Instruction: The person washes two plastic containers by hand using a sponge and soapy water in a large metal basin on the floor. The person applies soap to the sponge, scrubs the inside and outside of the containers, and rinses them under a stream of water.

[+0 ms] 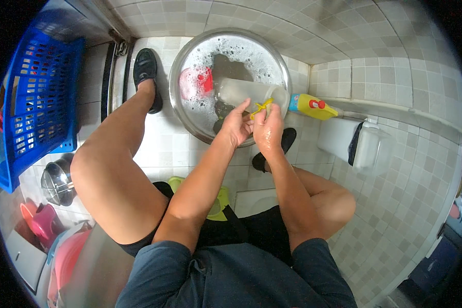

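Note:
A wide metal basin (178,114) of cloudy, foamy water stands on the floor between my feet. Over its near right side, my right hand (268,132) is closed on a small, thin yellow piece (262,108) whose kind I cannot make out. Close beside it is my left hand (236,124), thumb raised and apart from the fingers, with its fingertips at the yellow piece's lower end. Behind both hands a clear, cylindrical plastic container (244,90) lies on its side, partly in the water. A red and pink item (204,80) sits half under foam at the basin's left.
Right of the basin lies a yellow bottle (315,107) with a red cap. Beyond it, a clear plastic container (370,149) stands by the tiled wall. A blue basket (41,102), a metal pot (58,179) and pink plasticware (45,222) are on the left.

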`<action>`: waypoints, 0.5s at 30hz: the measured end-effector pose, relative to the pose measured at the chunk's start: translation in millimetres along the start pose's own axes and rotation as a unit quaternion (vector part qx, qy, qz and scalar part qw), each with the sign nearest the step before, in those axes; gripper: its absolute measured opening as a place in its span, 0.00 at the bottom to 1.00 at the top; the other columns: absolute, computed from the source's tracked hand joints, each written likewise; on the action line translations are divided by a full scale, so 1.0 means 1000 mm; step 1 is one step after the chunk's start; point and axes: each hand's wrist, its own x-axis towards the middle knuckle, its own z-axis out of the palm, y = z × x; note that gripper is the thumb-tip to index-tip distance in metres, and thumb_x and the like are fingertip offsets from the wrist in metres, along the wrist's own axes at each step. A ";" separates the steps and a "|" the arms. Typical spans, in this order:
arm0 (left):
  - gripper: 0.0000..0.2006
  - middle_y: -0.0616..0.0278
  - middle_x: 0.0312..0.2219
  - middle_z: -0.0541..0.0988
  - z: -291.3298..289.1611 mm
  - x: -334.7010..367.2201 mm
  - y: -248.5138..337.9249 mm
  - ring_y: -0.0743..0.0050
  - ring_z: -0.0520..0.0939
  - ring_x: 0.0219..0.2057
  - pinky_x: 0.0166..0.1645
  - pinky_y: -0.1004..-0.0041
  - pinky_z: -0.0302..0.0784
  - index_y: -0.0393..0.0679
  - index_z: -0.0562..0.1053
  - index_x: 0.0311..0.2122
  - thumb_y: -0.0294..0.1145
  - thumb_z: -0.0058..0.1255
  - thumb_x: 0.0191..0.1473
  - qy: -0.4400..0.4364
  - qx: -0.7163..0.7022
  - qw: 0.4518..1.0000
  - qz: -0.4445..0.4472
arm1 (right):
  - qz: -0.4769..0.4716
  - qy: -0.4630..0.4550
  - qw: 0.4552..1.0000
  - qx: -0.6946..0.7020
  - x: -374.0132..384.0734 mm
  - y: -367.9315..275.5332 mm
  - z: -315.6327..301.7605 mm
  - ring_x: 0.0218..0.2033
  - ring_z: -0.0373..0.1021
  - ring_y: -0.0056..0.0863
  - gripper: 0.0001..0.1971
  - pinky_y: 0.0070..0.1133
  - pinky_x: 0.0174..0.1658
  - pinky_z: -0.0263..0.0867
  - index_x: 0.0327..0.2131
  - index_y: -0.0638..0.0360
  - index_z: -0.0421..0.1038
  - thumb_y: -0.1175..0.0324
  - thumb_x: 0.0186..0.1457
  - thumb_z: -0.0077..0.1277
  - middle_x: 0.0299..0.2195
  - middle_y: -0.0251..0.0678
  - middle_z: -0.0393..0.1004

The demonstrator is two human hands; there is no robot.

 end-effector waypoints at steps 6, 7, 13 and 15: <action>0.39 0.42 0.58 0.71 0.003 -0.002 -0.014 0.46 0.75 0.58 0.65 0.51 0.67 0.35 0.59 0.65 0.54 0.57 0.59 -0.035 -0.052 0.997 0.053 | 0.137 -0.003 0.985 0.105 -0.017 0.010 0.001 0.30 0.69 0.34 0.09 0.31 0.35 0.66 0.34 0.69 0.66 0.70 0.61 0.45 0.28 0.46 0.73; 0.39 0.44 0.58 0.71 0.005 -0.001 -0.016 0.46 0.75 0.58 0.65 0.50 0.67 0.37 0.59 0.65 0.53 0.58 0.59 -0.044 -0.073 0.995 0.056 | 0.117 0.024 0.984 0.131 -0.021 0.021 0.003 0.29 0.67 0.21 0.09 0.25 0.33 0.65 0.33 0.68 0.67 0.70 0.61 0.45 0.28 0.37 0.73; 0.33 0.52 0.53 0.75 0.002 0.008 -0.020 0.52 0.78 0.55 0.54 0.49 0.77 0.40 0.67 0.59 0.45 0.64 0.53 0.032 -0.015 0.987 0.155 | 0.257 0.025 0.928 0.269 -0.017 0.027 -0.002 0.30 0.69 0.20 0.12 0.23 0.32 0.64 0.37 0.66 0.72 0.64 0.63 0.46 0.30 0.35 0.74; 0.33 0.52 0.52 0.75 0.004 0.006 -0.029 0.52 0.78 0.53 0.51 0.51 0.78 0.40 0.68 0.59 0.46 0.65 0.52 0.041 -0.013 0.987 0.155 | 0.324 0.027 0.883 0.338 0.004 0.021 -0.010 0.30 0.70 0.22 0.14 0.25 0.32 0.65 0.39 0.64 0.73 0.62 0.63 0.46 0.31 0.34 0.75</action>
